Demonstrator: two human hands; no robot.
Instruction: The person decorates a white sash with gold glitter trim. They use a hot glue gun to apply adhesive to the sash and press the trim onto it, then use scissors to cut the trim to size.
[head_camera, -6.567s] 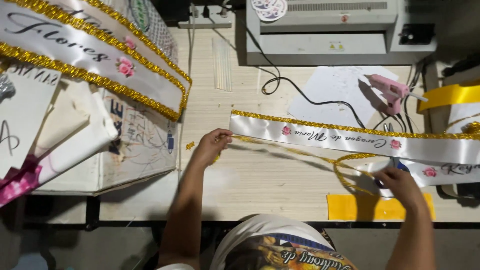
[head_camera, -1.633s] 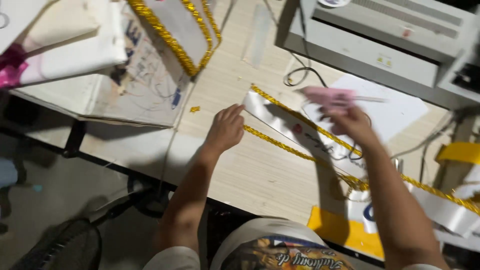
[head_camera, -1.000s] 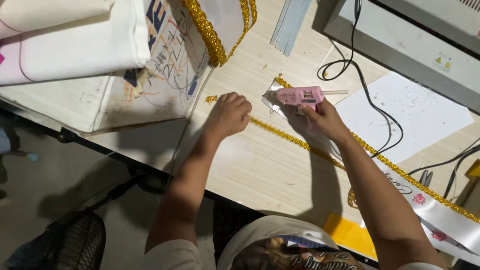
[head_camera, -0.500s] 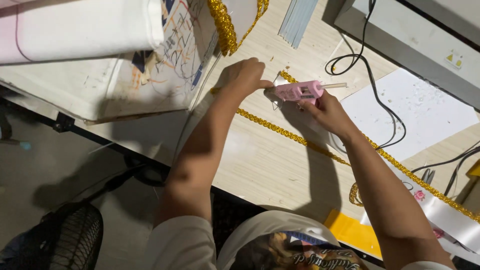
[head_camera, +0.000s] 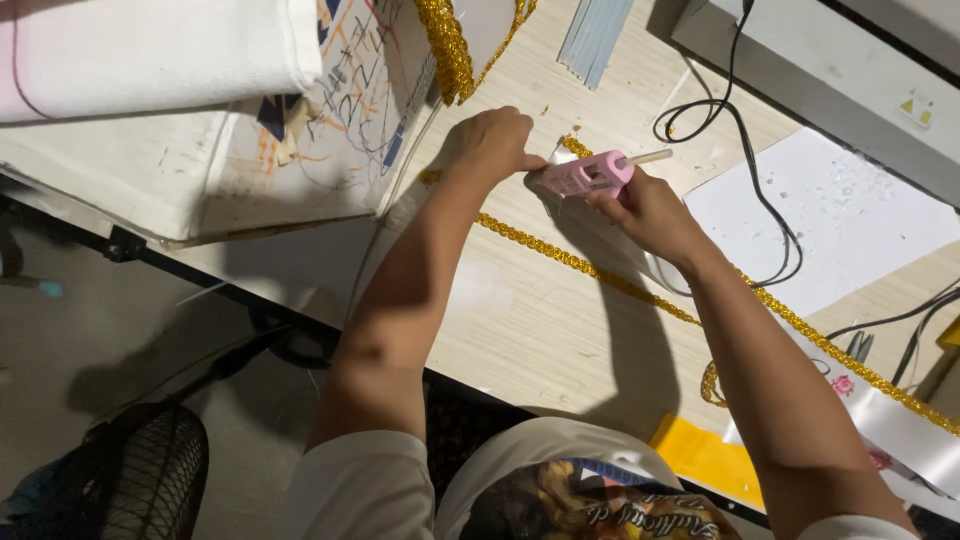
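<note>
On the wooden table (head_camera: 540, 330), right hand (head_camera: 650, 212) grips pink glue gun (head_camera: 585, 174); left hand (head_camera: 495, 142) pinches gold-trimmed ribbon (head_camera: 590, 268).

Left arm: stretched forward, elbow slightly bent.
Left hand (head_camera: 492, 140): knuckles up, fingers curled and pinched together.
Right hand (head_camera: 648, 208): wrapped closed, beside the left.

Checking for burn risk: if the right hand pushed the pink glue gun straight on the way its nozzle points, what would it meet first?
Probably the left hand: the glue gun in the right hand points at its fingertips pinching the ribbon end.
</note>
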